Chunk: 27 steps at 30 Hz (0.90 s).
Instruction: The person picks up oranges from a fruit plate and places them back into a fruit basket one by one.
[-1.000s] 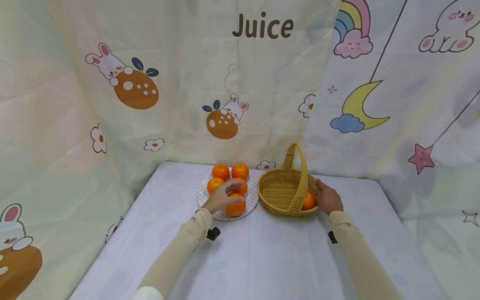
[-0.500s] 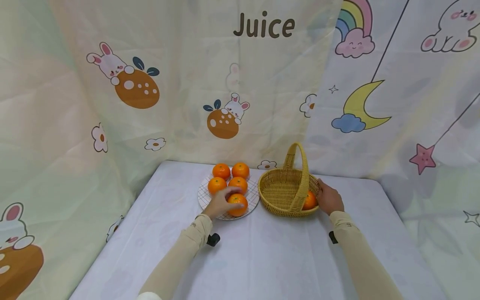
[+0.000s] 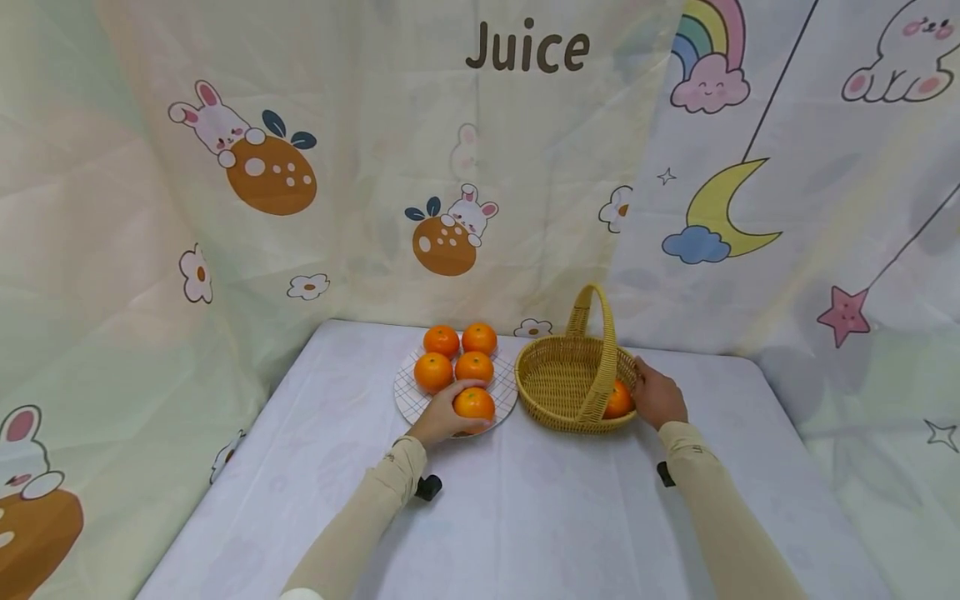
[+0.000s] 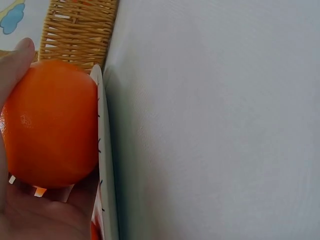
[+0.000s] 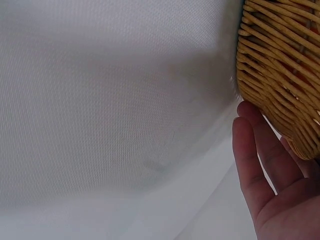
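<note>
Round orange fruit (image 3: 474,403) sits at near edge of white grid-patterned plate (image 3: 408,398); your left hand (image 3: 438,419) cups it, fingers curled round. Right hand (image 3: 657,395), fingers relaxed and fairly straight, rests against yellow woven wicker basket (image 3: 558,383) w/ one orange inside.

Staged recording set, not a lived-in room: pastel cartoon-print cloth backdrop (image 3: 315,192) with rabbits, rainbow, moon and the word "Juice" at 12 o'clock, hung close behind a small counter draped in pale white cloth (image 3: 525,517).
</note>
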### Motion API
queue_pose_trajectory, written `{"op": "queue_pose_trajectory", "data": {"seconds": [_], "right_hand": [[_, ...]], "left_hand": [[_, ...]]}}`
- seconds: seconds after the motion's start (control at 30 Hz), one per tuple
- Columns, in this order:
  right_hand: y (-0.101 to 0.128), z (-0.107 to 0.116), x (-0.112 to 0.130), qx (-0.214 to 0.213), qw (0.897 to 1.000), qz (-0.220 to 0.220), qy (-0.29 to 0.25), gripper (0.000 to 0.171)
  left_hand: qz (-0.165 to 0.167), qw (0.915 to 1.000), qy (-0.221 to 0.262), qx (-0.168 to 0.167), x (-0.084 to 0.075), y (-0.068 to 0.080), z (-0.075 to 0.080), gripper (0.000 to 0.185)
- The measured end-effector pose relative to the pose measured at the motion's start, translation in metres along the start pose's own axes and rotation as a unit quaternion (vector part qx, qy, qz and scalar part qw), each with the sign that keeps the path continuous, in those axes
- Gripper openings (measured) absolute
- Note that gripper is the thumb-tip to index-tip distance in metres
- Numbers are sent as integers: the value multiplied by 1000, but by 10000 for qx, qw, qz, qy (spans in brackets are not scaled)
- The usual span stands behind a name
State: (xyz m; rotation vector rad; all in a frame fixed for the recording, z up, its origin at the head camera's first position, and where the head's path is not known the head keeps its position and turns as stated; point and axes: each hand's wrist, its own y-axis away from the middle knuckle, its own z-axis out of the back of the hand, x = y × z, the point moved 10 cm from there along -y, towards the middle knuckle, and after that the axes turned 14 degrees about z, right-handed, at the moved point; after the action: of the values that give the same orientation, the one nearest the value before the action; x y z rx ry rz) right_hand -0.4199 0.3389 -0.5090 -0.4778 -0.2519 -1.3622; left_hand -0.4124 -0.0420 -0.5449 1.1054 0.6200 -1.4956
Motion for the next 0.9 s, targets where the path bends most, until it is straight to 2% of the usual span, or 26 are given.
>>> {"op": "queue_pose_trajectory", "data": {"seconds": [0.2,0.47,0.9], "right_hand": [[1,3,2,-20,10000,-27,-19,50],[2,3,3,-20,9999,-77,-80,50],[2,1,1,20,9999,-94,-100,50]], "left_hand": [[-49,10000,-38,-22,-3,1,1,69],[119,9999,-9,-10,-6,3,5,67],[-140,9999,-19,84,-28,5,10,74]]}}
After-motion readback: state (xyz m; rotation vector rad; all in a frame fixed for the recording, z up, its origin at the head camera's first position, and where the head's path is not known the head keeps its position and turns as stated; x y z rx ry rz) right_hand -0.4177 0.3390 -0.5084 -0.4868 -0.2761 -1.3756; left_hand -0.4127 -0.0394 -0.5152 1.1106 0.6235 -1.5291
